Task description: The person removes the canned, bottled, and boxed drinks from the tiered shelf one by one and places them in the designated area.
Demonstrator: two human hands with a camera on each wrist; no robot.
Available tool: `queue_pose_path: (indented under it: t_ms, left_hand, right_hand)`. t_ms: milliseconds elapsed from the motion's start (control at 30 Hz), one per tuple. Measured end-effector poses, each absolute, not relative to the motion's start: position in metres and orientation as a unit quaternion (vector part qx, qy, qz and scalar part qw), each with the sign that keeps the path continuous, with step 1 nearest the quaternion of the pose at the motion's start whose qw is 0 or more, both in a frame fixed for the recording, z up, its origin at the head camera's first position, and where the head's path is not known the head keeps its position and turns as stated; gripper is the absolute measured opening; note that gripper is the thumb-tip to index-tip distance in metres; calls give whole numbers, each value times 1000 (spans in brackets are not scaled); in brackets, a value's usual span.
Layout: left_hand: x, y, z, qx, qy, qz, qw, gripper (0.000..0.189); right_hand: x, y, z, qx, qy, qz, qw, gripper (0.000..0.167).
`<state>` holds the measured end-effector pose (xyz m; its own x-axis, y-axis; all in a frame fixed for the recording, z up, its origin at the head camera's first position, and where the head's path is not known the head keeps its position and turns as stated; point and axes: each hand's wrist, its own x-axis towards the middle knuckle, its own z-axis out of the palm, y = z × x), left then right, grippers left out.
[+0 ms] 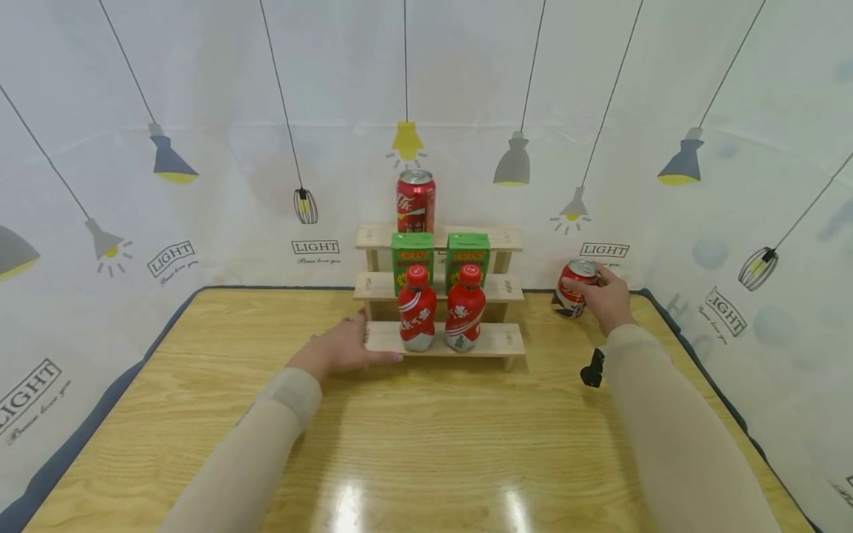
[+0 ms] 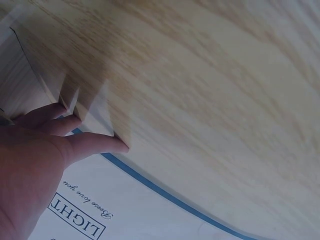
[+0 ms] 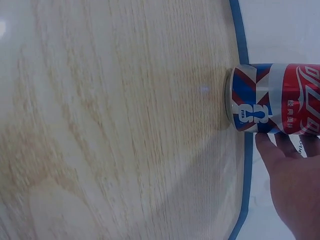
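A: Entry one, the held can: where is it standing?
B: Red soda can (image 1: 569, 302), one, with a patterned lower band. It is standing upright, long axis vertical, near the back edge of the table (image 1: 440, 429), to the right of the stepped wooden shelf (image 1: 506, 340) and apart from it. Whether the base is bearing on the wood or hanging just above it, I cannot tell.

A: Which hand is lying nearer?
B: The right hand (image 1: 609, 302). It is coming at the can from its right side, so the can is sitting directly within the fingers, and the shelf is lying off to the left of both.

A: Condition of the right fingers?
B: Grasping. The thumb is crossing the near side of the can, the fingers are bending round the far side, and the gap between them is matching the can's width.

A: Entry two, the left hand (image 1: 336, 348)?
B: It is resting at the left end of the lowest step. The thumb is stretching along the front edge; the other fingers are lying loosely straight and spread, not clenching anything.

A: Stock on the shelf?
B: Top step: a second can (image 1: 416, 201) is standing upright. Middle: two green cartons (image 1: 469, 246) are standing side by side. Lowest: two red bottles (image 1: 417, 311) are standing in front of them.
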<state>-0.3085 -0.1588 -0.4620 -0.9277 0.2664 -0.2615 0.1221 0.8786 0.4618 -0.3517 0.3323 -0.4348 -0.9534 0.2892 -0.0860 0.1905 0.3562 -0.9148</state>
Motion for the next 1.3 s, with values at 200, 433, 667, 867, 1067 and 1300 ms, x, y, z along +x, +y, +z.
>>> queue_pose_path:
  t_ms: [200,433,667,867,1067,1300]
  left_hand:
    - [-308,-157,-460,105,954,231,157,145]
    - [-310,-158,-462,102,957,222,157,148]
    - [-310,-157,-461,100,956,227,156,149]
    - [-308,-157,-461,97,955,228,163,147]
    - [-307,-157,-462,94,955,227,163,148]
    - [-307,-157,-460,91,956,226,162,147]
  right_hand:
    - [-349,335,-435,-134,-823,550,49,95]
    - [-350,335,-438,-127,-830,540,59,94]
    - [-354,340,-438,-109,-836,535,51,97]
    - [-357,351,-416,-105,-833,543,33,102]
    - [-360,358,-369,-100,-846,522,43,108]
    - [-362,348,-313,-71,-840,534,68,107]
